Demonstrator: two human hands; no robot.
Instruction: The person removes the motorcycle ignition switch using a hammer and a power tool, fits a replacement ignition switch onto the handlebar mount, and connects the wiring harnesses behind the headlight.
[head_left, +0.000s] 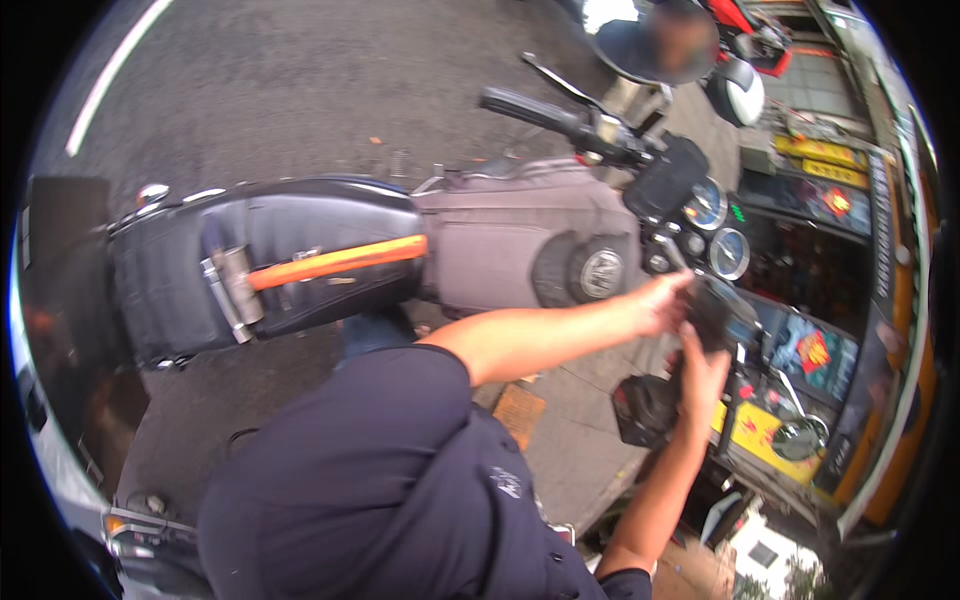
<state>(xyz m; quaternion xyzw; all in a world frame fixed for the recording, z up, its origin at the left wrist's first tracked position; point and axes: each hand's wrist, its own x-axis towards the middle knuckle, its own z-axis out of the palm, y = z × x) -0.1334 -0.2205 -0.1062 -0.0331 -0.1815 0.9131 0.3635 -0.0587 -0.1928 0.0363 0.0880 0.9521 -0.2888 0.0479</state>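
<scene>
A motorcycle (480, 250) stands across the frame, seat (260, 265) at 9 o'clock, gauges (718, 230) at 3 o'clock. An orange strap (340, 262) runs along the seat. The fuel tank (520, 250) is grey, with a round cap (600, 272) set toward its 3 o'clock end.

The near handlebar grip (712, 315), dark and blurred, lies at 4 o'clock from the cap, just below the gauges. Left hand (662, 302) reaches in from 9 o'clock; its fingers are curled and touch the grip's 9 o'clock side. Right hand (702, 375) comes up from 6 o'clock; its fingers are held together and pressed against the grip's underside. Whether either hand fully encloses the grip cannot be told, owing to blur.

The far handlebar grip (520, 108) points toward 11 o'clock, well apart from both hands. A round mirror (797, 438) sits at 4 o'clock from the right hand. Ground beneath is asphalt (300, 90).
</scene>
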